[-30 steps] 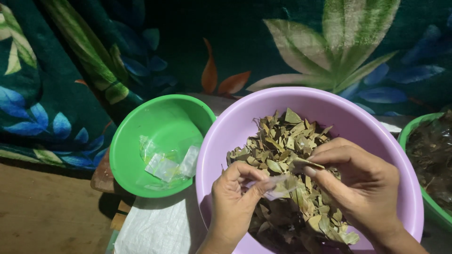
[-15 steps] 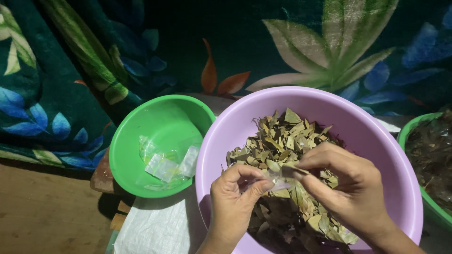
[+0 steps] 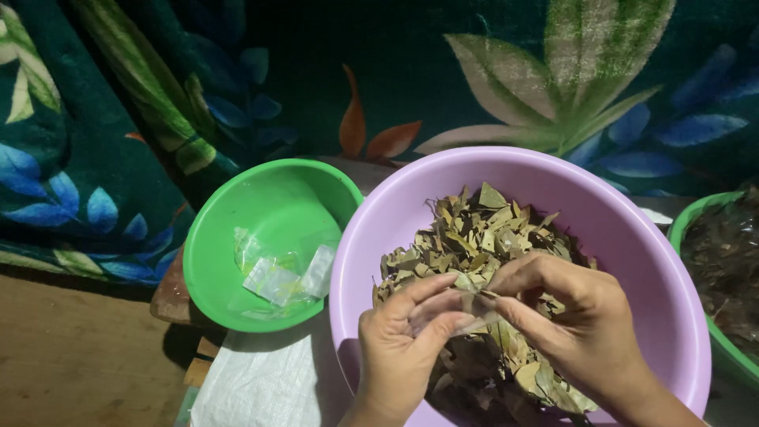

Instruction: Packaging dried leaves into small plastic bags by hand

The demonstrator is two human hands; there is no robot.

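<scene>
Leafy dark blanket [image 3: 95, 158] behind, purple basin [image 3: 632, 237] out front.
We've got our left hand [image 3: 399, 348] and right hand [image 3: 577, 324] over the basin's dried leaves [image 3: 482, 229], both pinched shut on one small clear bag [image 3: 466, 312]. Left of the basin, a green bowl [image 3: 237, 205] holds more clear bags [image 3: 285, 273].

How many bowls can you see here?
3. A purple bowl of dried leaves sits in the middle under both hands, a green bowl with small clear bags stands to its left, and another green bowl is cut off at the right edge.
</scene>
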